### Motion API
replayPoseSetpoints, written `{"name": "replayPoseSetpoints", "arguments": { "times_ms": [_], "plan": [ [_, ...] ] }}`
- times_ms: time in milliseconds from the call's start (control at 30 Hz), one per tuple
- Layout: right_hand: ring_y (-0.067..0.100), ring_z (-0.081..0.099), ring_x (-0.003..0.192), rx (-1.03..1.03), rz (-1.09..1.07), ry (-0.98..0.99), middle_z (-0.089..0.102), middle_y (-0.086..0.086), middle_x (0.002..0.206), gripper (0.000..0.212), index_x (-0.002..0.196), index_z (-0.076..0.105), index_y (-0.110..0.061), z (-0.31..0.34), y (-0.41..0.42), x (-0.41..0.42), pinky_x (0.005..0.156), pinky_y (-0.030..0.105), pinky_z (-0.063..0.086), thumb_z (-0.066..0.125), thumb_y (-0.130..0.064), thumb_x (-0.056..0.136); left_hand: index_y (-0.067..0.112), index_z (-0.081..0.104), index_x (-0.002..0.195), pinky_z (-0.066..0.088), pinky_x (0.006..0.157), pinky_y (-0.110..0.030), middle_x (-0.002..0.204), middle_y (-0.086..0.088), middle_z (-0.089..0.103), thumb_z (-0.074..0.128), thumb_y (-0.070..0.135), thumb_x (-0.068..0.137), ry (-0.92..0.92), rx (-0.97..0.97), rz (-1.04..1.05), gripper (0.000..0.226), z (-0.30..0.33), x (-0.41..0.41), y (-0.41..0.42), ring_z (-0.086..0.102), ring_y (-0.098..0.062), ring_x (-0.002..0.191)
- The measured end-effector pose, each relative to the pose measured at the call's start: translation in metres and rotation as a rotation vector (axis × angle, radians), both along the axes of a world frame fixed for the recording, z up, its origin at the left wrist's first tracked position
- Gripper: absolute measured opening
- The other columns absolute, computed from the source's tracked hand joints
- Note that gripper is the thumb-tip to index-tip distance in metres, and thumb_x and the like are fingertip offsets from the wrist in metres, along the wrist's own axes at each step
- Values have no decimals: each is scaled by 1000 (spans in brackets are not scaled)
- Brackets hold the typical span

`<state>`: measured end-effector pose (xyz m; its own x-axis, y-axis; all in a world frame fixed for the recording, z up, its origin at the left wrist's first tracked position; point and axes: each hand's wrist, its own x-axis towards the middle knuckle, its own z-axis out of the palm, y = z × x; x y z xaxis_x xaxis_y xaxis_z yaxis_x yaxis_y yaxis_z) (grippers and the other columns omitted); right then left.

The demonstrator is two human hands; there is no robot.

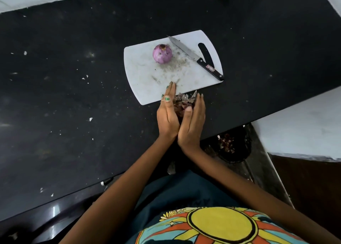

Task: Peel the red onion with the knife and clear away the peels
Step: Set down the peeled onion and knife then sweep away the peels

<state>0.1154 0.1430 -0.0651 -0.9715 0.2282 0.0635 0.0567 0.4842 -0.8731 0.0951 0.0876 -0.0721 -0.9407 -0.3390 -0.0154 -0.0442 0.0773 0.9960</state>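
— Hands?
— Left hand (167,114) and right hand (192,120) cupped, fingers straight, grip apart, peels (182,103) between, worktop (73,96) edge.
— Onion? Labels?
— Red onion (162,53) at twelve o'clock on board (144,77); knife (195,56) label unreadable.

A single head-worn camera looks steeply down and forward from above the person's chest, with a wide-angle bend that curves the black tabletop (73,96) edges. The tabletop fills most of the frame, running diagonally from lower left to right. The white cutting board (147,77) sits just above centre, fairly near. Both forearms enter from the bottom; the left hand (168,114) and right hand (192,123) meet at mid-frame. The floor shows at right.
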Motion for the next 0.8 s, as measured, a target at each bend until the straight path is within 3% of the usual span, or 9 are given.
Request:
{"name": "replayPoseSetpoints", "arguments": {
  "times_ms": [200, 300, 367, 467, 600, 700, 800],
  "plan": [
    [23, 43, 131, -190, -4, 29, 47, 17, 140, 51, 135, 44, 3, -2, -1, -17, 110, 41, 36, 28, -28, 99, 5, 43, 139, 27, 111, -16, 146, -5, 43, 17, 38, 99, -50, 135, -133, 59, 6, 3, 2, 36, -2, 135],
    [25, 48, 127, -386, -44, -30, 51, 18, 135, 45, 131, 49, 3, 4, -8, -18, 108, 42, 39, 33, -21, 96, 6, 46, 138, 30, 112, -22, 143, -5, 47, 16, 41, 99, -125, 388, -115, 60, 11, -2, 4, 42, -5, 131],
    [27, 52, 125, -524, -79, -81, 54, 19, 132, 47, 129, 50, 4, 10, -14, -20, 106, 43, 42, 35, -23, 94, 0, 43, 138, 39, 105, -19, 139, -8, 50, 13, 36, 104, -171, 634, -59, 58, 19, -7, 6, 53, -6, 118],
    [29, 55, 120, -683, -149, -142, 58, 22, 127, 46, 127, 53, 6, 16, -14, -24, 104, 42, 44, 37, -22, 94, -5, 40, 138, 47, 90, -15, 127, -12, 55, 9, 35, 104, -204, 854, -10, 61, 27, -11, 10, 60, -6, 101],
    [32, 58, 115, -886, -258, -207, 58, 27, 124, 36, 123, 52, 12, 31, -7, -28, 93, 29, 50, 31, -7, 101, -5, 50, 129, 55, 77, -20, 93, -4, 73, 13, 44, 102, -234, 1045, 48, 67, 33, -13, 14, 69, -10, 86],
    [22, 65, 92, -1017, -324, -266, 61, 27, 118, 36, 116, 58, 10, 39, 0, -32, 80, 22, 54, 31, -9, 102, -2, 58, 116, 54, 85, -29, 99, -9, 72, 16, 46, 101, -238, 1155, 108, 66, 41, -14, 18, 67, -20, 93],
    [22, 65, 91, -1084, -318, -300, 66, 20, 104, 36, 113, 61, 8, 44, 2, -37, 85, 30, 54, 33, -11, 101, -3, 54, 122, 44, 102, -38, 122, -13, 61, 17, 45, 101, -220, 1222, 177, 64, 45, -17, 18, 57, -29, 113]
  ]
}}
